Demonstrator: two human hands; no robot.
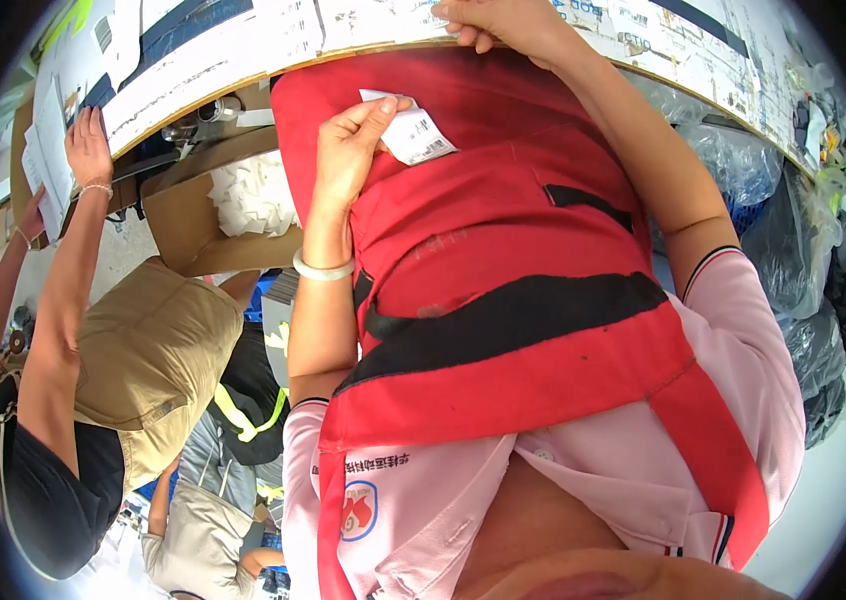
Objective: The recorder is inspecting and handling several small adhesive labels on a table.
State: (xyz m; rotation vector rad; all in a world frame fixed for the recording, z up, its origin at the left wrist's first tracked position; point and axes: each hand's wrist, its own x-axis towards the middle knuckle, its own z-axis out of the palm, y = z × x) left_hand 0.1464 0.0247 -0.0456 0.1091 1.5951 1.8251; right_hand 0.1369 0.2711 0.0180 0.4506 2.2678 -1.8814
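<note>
My left hand (pixel 351 150) is closed, thumb and fingers pinching a small white label (pixel 419 136) printed with a barcode. It hangs in front of the red apron (pixel 463 230) I wear, just below the near edge of the worktable. My right hand (pixel 503 28) rests at the table's edge, its fingers curled and the thumb and forefinger drawn together. What those fingertips hold, if anything, cannot be made out at the top rim of the picture. Under both hands runs the white worktable (pixel 383 22), its surface scuffed and taped.
Below the table at left stands an open cardboard box (pixel 183 225) with white paper scraps (pixel 253 195). To my left, a co-worker in a tan apron (pixel 158 350) rests a hand (pixel 90 150) on the tabletop. Clear plastic bags (pixel 788 235) and a blue basket (pixel 748 212) crowd the right side.
</note>
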